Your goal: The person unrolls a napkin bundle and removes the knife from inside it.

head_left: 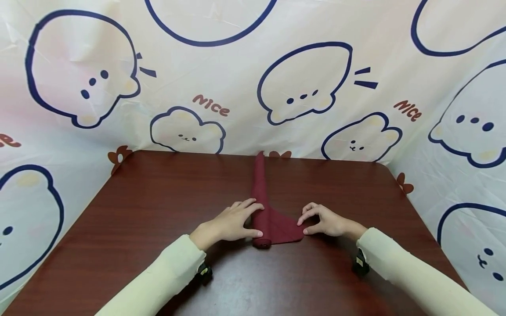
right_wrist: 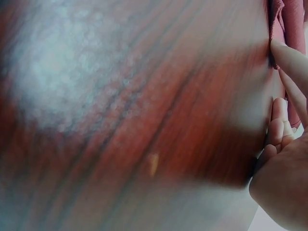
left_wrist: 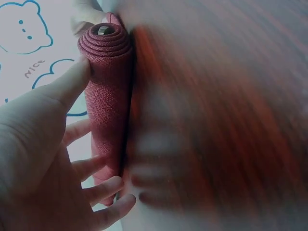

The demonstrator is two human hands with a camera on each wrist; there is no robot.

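Note:
A dark red cloth (head_left: 259, 184), mostly rolled into a long tapering tube, lies lengthwise on the brown table. A flat triangular flap spreads from its right side near the front. My left hand (head_left: 233, 221) rests on the roll from the left, fingers spread across it and thumb near its front end. In the left wrist view, the spiral end of the cloth (left_wrist: 106, 45) shows beside the thumb. My right hand (head_left: 326, 221) pinches the flap's right corner between thumb and forefinger. Only the edge of the cloth (right_wrist: 276, 29) appears in the right wrist view.
The wood-grain table (head_left: 178, 184) has rounded far corners. A pale curtain (head_left: 245, 79) with cartoon bears hangs behind it and at both sides. The roll's far tip reaches the table's back edge. Each wrist wears a small black device (head_left: 204, 273).

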